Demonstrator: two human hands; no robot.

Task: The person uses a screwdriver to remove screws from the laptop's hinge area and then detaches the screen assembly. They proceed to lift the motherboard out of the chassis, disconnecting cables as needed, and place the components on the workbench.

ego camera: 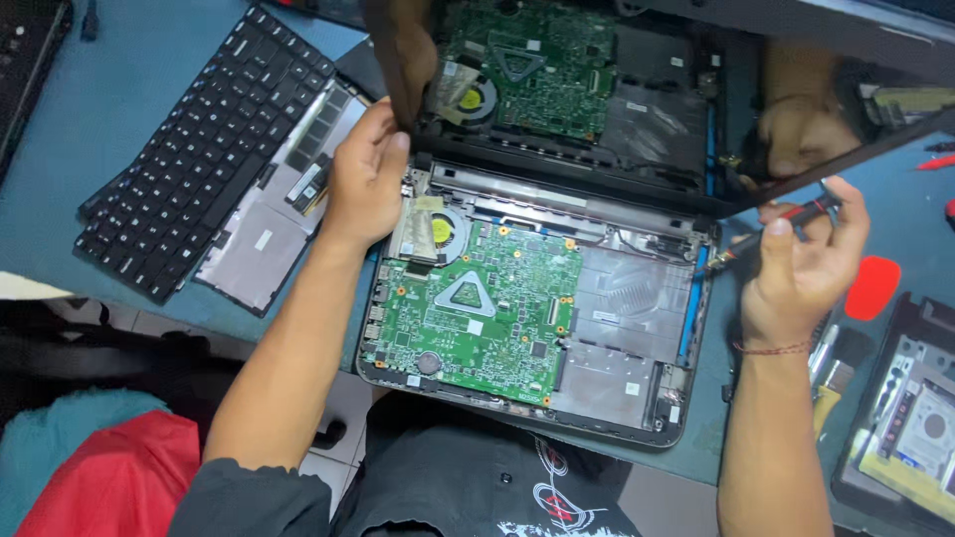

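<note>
left hand (366,179) grips the glossy black laptop screen panel's (696,109) left edge; right hand (801,264) pinches a red-handled screwdriver (796,217) above the opened laptop base's green circuit board (477,308).

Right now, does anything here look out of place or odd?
Yes: the black laptop base lies open, its green circuit board bare, overhanging the blue table's near edge. Its detached black keyboard lies askew at left.

A glossy black screen panel (637,89), mirror-smooth, is seen at twelve o'clock, the green circuit board (473,313) reflected in it. The board looks matt, studded with small metal parts. At four o'clock of the board, dull grey foil sheeting (622,318) is seen. At ten o'clock, matt black plastic keys cover a keyboard (204,149).
</note>
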